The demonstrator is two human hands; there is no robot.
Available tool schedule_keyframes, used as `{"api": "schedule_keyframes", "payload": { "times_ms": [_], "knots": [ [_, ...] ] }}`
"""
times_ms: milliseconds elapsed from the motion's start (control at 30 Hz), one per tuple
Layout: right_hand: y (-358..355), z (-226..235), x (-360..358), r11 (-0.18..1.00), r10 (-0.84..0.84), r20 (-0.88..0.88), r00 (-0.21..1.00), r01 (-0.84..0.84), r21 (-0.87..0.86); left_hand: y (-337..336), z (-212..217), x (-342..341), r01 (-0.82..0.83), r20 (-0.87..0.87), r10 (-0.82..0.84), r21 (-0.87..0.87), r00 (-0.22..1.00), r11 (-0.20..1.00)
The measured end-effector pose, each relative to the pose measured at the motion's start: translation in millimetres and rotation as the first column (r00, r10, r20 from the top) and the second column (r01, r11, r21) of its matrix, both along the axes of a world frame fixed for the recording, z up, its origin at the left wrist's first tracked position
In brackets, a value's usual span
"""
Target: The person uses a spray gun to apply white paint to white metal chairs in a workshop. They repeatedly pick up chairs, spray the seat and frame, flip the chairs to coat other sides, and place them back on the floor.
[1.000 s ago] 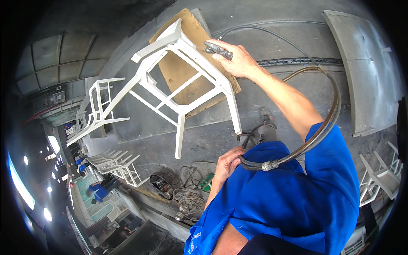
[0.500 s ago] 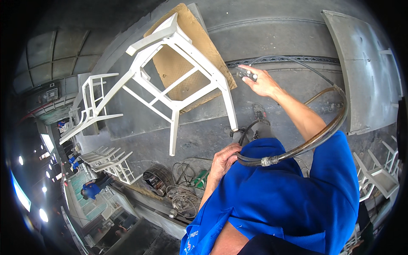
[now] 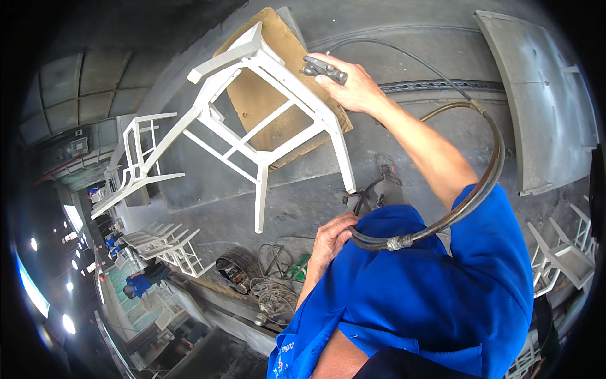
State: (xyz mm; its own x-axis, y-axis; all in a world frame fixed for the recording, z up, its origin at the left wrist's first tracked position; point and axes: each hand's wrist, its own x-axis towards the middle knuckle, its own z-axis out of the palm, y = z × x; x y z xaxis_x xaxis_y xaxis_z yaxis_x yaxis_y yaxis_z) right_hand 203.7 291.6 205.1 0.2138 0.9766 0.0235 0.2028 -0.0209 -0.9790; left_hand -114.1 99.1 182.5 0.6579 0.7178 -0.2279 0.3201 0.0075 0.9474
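In my right hand (image 3: 358, 90) is a dark spray gun (image 3: 326, 69), with my fingers wrapped round it close beside the chair's upper side. My left hand (image 3: 332, 238) is closed on a looped hose (image 3: 485, 184) in front of my waist. From there the dark and brownish hose lines curve up over my right forearm, and a line runs on to the gun. A white wooden chair (image 3: 294, 141) lies tipped over, its legs and stretchers towards me. Beneath its seat frame is a brown cardboard sheet (image 3: 287, 38). Both hands are apart from the chair.
At the right stands a large grey panel (image 3: 546, 114). White chairs (image 3: 565, 256) stand at lower right, and several more (image 3: 167, 243) at left. Coiled hoses (image 3: 274, 294) lie by a dark round container (image 3: 233, 270). A person in blue (image 3: 140, 284) is at far left.
My right hand has moved the spray gun up and left, nearer the chair's upper side. The hose loop has shifted with it. My left hand stays in place.
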Motion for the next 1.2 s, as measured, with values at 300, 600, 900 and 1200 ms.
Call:
{"api": "schedule_keyframes", "payload": {
  "times_ms": [300, 600, 900, 1200],
  "knots": [
    [-72.0, -52.1, 6.0, 0.927, 0.02, 0.085, 0.996, 0.013, -0.376, 13.2, 2.7, -6.3, 0.037, -0.002, -0.037, 0.03, 0.999, 0.999],
    [-93.3, 27.8, 33.4, 0.913, -0.406, -0.337, 0.85, 0.361, -0.189, 67.2, 38.9, 1.3, 0.436, -0.262, -0.391, 0.145, 0.882, 0.888],
    [-85.1, 256.1, 66.1, 0.748, -0.495, -0.059, 0.867, 0.46, 0.478, 229.8, 316.3, 48.5, 0.358, -0.308, -0.274, 0.92, 0.911, 0.159],
    [-80.9, 381.4, 24.4, 0.753, -0.424, -0.05, 0.904, 0.383, 0.535, 187.2, 533.6, 155.3, 0.12, -0.316, -0.575, 0.928, 0.755, -0.352]
  ]
}}
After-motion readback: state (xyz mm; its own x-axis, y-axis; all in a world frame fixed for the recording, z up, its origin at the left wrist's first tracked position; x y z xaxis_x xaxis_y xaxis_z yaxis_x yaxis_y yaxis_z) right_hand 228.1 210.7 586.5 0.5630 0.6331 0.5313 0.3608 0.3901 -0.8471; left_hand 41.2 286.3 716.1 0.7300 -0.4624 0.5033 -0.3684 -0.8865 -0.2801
